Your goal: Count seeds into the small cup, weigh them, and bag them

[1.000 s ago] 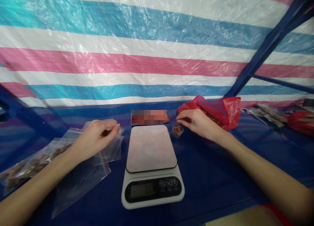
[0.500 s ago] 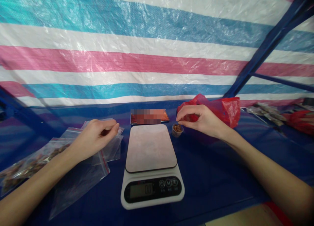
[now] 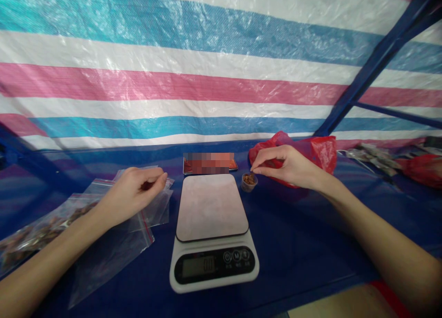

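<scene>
On the blue surface [image 3: 293,253] stand one white digital scale [image 3: 213,207] and one small clear round cup [image 3: 248,184]; right hand [image 3: 288,167] pinched beside it, left hand [image 3: 133,191] curled; any grasp, I cannot tell.

From my remote post: over the last second, right hand [image 3: 292,167] has arched higher; its fingertips [image 3: 255,170] have shifted slightly rightward along the small cup's [image 3: 249,186] far rim. Beyond that cup, it now hides the red bag's [image 3: 322,153] brown contents, visible earlier.
</scene>
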`<state>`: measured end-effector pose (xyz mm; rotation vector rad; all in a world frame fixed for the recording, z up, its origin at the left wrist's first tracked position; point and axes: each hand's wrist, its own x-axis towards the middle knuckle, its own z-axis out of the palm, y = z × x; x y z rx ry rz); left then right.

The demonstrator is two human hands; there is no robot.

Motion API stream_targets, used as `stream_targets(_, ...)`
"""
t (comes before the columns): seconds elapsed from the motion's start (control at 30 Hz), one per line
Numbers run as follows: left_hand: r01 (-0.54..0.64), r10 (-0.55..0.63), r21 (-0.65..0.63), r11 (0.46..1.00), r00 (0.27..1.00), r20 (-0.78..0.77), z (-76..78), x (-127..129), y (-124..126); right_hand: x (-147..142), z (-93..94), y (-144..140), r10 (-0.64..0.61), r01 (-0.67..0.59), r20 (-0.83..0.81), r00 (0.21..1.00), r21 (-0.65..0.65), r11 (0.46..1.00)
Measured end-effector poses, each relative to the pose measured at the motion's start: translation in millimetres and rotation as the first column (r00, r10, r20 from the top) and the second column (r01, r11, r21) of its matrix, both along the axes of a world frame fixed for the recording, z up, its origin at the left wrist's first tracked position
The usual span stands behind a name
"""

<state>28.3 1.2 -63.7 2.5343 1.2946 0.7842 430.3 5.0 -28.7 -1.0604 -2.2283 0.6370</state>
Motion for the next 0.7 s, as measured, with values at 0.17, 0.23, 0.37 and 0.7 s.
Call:
stream_targets(0.17,-0.004,0.004,0.001,1.000,1.000,-0.003,-1.4,-1.4,0.4,1.3,1.9,0.7,0.045,-0.042,0.042,0.998,-0.058,0.997)
stream_targets(0.23,-0.003,0.003,-0.004,1.000,1.000,-0.008,-1.6,-2.1,0.4,1.9,0.7,1.4,0.040,-0.038,0.038,0.998,-0.070,0.997)
stream_targets(0.37,0.001,-0.001,-0.004,1.000,1.000,-0.011,-1.5,-2.6,0.0,3.0,-1.6,3.2,0.047,-0.046,0.007,0.999,-0.049,0.998)
stream_targets(0.7,-0.010,0.009,-0.012,1.000,1.000,-0.016,-0.9,-1.8,0.0,0.4,-2.3,2.6,0.128,-0.125,0.037,0.991,-0.063,0.990)
